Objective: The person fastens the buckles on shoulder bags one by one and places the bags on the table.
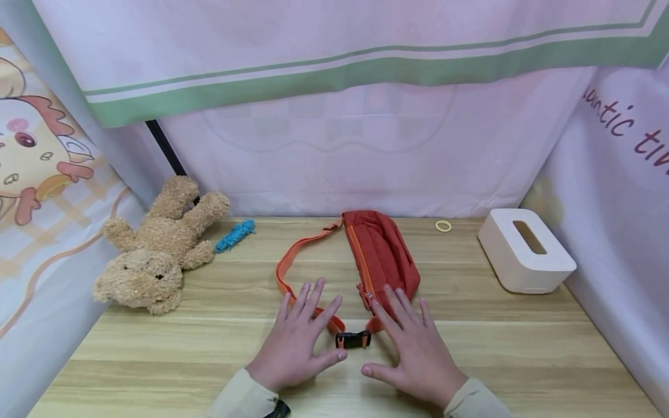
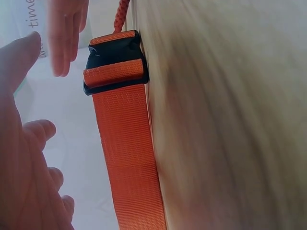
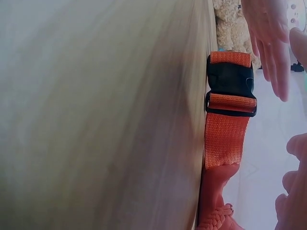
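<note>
A black plastic buckle [image 1: 353,339] (clipped together) lies on the wooden table [image 1: 522,354] between the left hand [image 1: 299,339] and right hand [image 1: 414,349], both flat with fingers spread and released, holding nothing. From it a woven orange strap [image 1: 286,268] loops back to a red fabric pouch [image 1: 381,255]. A plush bear [image 1: 157,251], blue yarn [image 1: 235,234], a yellow ring [image 1: 443,226] and a white tissue box [image 1: 525,249] lie farther out.

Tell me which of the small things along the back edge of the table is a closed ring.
The yellow ring, right of the red bag; the blue cord is a twisted bundle.
</note>
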Available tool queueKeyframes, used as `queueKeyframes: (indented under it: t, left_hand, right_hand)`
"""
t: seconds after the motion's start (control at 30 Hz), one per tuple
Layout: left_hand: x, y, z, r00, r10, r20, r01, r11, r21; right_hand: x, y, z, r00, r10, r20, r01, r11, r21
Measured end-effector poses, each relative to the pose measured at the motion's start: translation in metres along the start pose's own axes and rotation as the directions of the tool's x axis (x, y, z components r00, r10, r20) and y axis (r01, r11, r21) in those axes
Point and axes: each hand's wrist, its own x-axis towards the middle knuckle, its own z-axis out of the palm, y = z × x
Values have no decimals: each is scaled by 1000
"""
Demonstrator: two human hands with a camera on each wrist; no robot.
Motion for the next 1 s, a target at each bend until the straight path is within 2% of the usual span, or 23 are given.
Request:
queueKeyframes:
  t: [0.27, 0.73, 1.0]
  left_hand:
    - [-2, -2, 0, 1000, -11, -7, 11, 1000, 25]
    - [-4, -5, -1, 999, -36, 2, 36, 999, 15]
    - [-8, -9, -1, 999, -45, -13, 45, 999, 7]
  right_hand:
    - [-1, 2, -1, 1000, 21, 15, -21, 1000, 8]
    - [-4, 8, -3, 1000, 3, -27, -3, 1000, -10]
    - [-6, 11, -4, 1000, 16, -13, -16, 1000, -3]
